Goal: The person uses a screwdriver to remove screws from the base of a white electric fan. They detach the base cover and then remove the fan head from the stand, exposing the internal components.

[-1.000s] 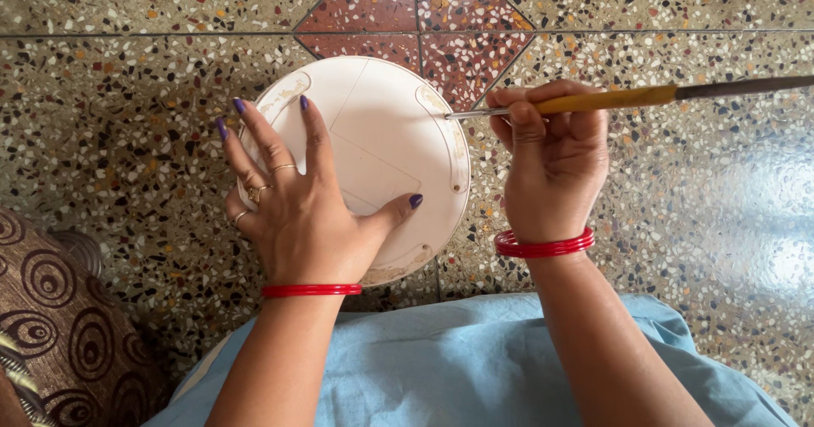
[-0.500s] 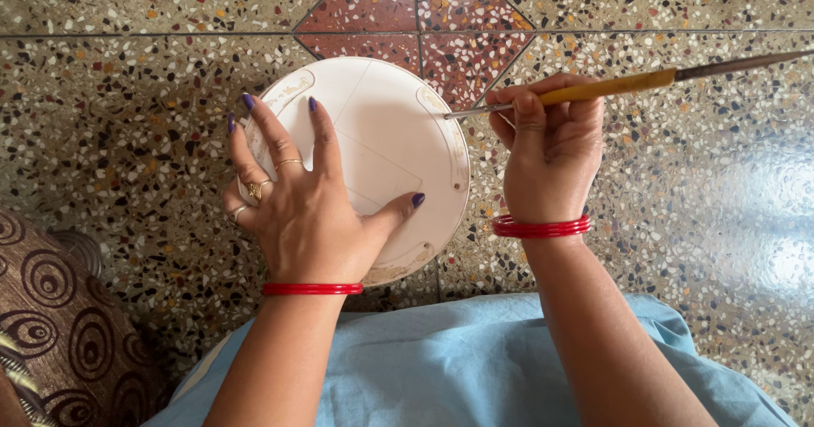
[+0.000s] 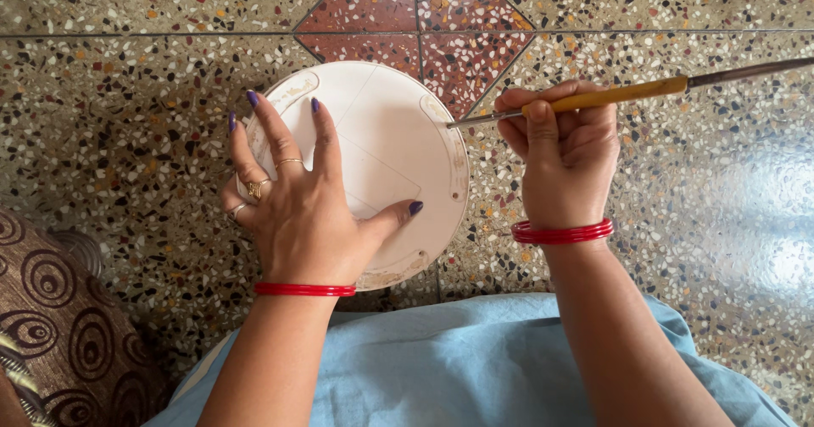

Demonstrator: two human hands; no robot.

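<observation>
A round white board (image 3: 390,139) with faint pencil lines lies flat on the speckled terrazzo floor. My left hand (image 3: 301,202) rests palm down on its left half, fingers spread, pinning it. My right hand (image 3: 564,151) sits just right of the board and grips a thin paintbrush (image 3: 610,96) with a yellow handle and a dark tail. The brush's metal tip touches the board's right rim. Red bangles circle both wrists and rings sit on my left fingers.
A dark red diamond tile inlay (image 3: 420,20) lies beyond the board. A brown cushion with circle patterns (image 3: 59,325) sits at the lower left. My blue-clad lap (image 3: 458,368) fills the bottom of the view.
The board has turned slightly under my left hand. My right hand has shifted a little right and down, with the brush tip following along the rim.
</observation>
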